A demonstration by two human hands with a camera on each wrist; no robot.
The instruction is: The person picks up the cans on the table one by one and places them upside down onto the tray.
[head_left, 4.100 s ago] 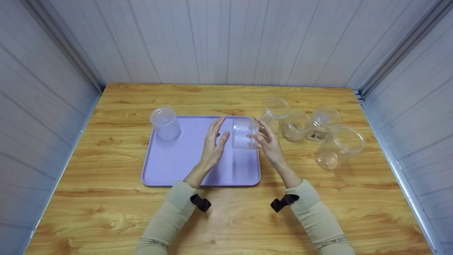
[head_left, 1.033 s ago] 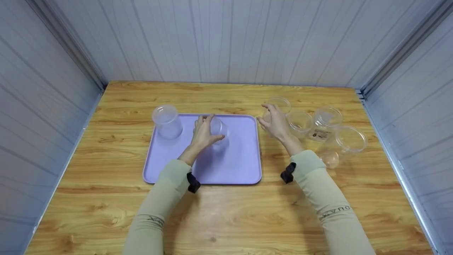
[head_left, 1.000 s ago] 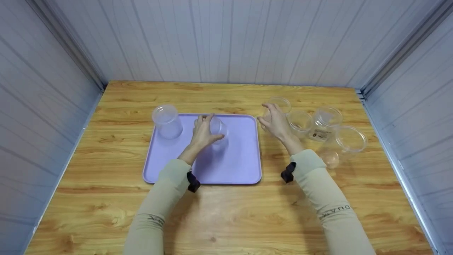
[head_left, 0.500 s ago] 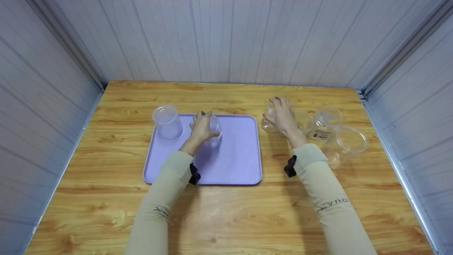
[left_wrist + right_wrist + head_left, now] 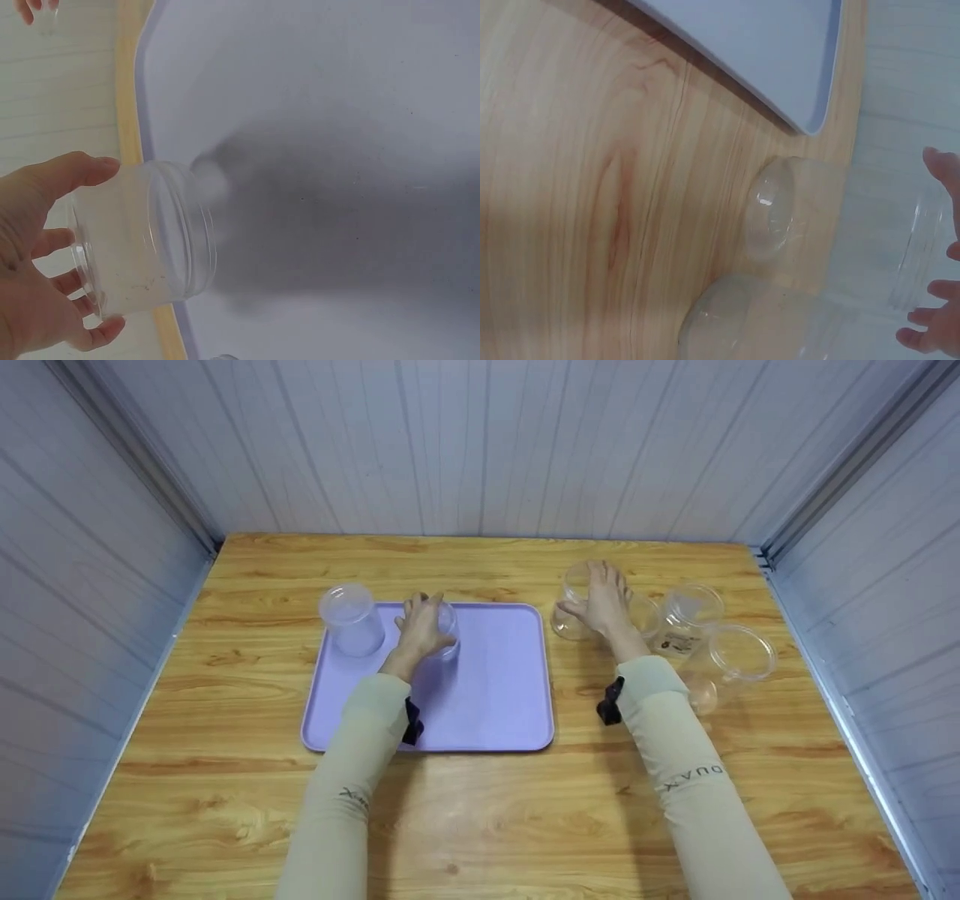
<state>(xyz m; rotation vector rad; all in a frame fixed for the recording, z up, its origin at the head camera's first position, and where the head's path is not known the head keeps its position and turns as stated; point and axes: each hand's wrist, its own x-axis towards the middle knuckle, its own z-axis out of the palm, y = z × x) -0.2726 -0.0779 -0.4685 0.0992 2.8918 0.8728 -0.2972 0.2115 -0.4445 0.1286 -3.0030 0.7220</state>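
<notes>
My left hand (image 5: pixel 424 626) grips a clear plastic jar (image 5: pixel 124 236) over the lilac tray (image 5: pixel 495 690). The thumb and fingers wrap the jar's base, and its threaded rim points down, close to the tray's surface. Another clear jar (image 5: pixel 352 622) stands at the tray's back left corner. Past the tray's right side, my right hand (image 5: pixel 607 600) is spread over the rim of a clear jar (image 5: pixel 574 611) standing on the table. In the right wrist view, the thumb (image 5: pixel 939 161) and fingers lie wide on either side of that jar's top.
Right of my right hand stand several more clear jars: a partly covered one (image 5: pixel 643 615), one with a printed label (image 5: pixel 679 641), and a tall one (image 5: pixel 739 660). The wooden table (image 5: pixel 480 825) ends at a pale panelled wall (image 5: pixel 480 450) behind.
Earlier, my right hand held the jar sideways over the tray; now my left hand holds it rim down and has carried it left. My right hand has moved onto another jar at the back right.
</notes>
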